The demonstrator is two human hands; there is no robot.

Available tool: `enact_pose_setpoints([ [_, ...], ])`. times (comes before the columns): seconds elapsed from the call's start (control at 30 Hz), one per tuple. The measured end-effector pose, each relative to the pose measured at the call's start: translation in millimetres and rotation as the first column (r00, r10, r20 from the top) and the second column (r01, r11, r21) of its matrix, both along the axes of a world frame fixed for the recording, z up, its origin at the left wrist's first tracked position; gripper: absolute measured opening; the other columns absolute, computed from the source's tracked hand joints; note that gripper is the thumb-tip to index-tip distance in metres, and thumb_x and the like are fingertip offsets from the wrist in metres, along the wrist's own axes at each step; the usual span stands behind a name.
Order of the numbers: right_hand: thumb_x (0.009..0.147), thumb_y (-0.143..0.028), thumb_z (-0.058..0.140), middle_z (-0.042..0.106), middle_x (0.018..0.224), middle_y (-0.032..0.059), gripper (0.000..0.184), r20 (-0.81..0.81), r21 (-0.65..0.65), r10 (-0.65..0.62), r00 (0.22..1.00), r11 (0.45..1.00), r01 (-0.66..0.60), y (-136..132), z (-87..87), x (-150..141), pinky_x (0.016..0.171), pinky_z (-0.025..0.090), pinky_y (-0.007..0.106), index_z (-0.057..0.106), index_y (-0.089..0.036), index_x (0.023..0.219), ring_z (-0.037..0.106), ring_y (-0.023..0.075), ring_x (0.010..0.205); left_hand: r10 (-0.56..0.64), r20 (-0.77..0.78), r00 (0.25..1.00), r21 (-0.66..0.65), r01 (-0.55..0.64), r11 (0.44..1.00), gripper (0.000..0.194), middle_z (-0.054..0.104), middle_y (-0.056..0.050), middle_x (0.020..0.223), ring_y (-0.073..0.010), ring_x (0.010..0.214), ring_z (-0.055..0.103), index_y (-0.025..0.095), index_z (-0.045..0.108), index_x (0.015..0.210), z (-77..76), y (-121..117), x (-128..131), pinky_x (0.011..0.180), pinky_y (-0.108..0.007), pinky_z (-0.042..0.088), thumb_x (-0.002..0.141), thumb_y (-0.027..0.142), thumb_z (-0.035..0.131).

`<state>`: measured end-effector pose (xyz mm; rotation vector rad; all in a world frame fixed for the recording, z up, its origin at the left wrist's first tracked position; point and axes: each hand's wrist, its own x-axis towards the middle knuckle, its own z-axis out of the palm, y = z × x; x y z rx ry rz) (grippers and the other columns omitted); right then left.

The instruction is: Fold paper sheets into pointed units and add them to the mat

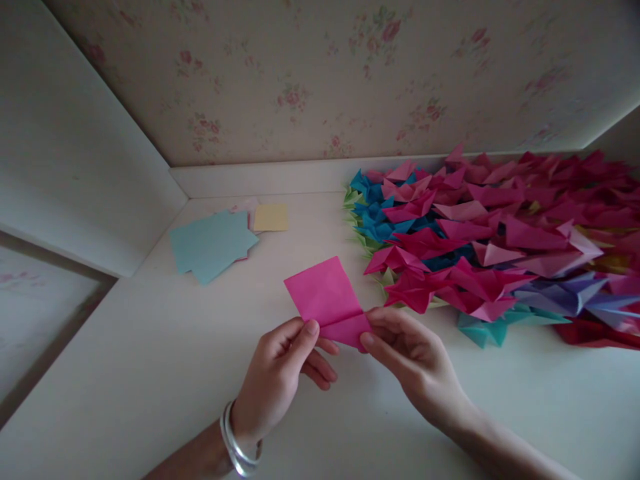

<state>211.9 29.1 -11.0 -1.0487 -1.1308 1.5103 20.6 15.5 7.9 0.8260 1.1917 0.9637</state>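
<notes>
A pink sheet of origami paper (327, 290) is held up between both hands over the white table. A crease crosses it near the lower end, and the strip below the crease is bent at an angle to the rest. My left hand (287, 363) pinches the lower left edge between thumb and fingers, its other fingers spread behind the paper. My right hand (407, 347) grips the lower right corner, thumb in front and fingers behind. Silver bangles (235, 443) circle my left wrist.
A large heap of folded paper pieces (480, 233) in pink, blue, green and purple covers the table's right side. Light blue sheets (213, 243) and a small yellow sheet (271, 217) lie back left. A flowered wall (310, 73) and white panel (85, 133) border the white table (125, 373).
</notes>
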Motion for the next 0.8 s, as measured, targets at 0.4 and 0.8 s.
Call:
enact_pose_setpoints([
  [0.4,0.081,-0.04,0.077,0.074,0.079,0.0035,0.024,0.02,-0.104,-0.06,0.998,0.993,0.061,5,3.9,-5,0.064,0.053,0.027,0.068,-0.02,0.091,0.066,0.0175,0.072,-0.047,-0.404,0.913,0.178,0.129,0.975,0.03,0.075,-0.003,0.065,-0.0153,0.06,0.071,0.018,0.073,0.08,-1.3,-6,-3,0.059,-0.021,0.056,0.095,0.04,0.058],
  [0.8,0.089,-0.032,0.067,0.072,0.108,0.0076,0.016,0.241,0.101,-0.108,0.964,0.991,0.086,5,-5.4,-1,0.08,0.057,0.035,0.071,-0.026,0.103,0.069,0.0237,0.093,-0.006,-0.064,0.998,0.105,0.013,0.994,0.03,0.078,-0.004,0.112,-0.0195,0.09,0.074,0.024,0.077,0.111,-2.2,0,-8,0.072,-0.023,0.06,0.084,0.017,0.067],
])
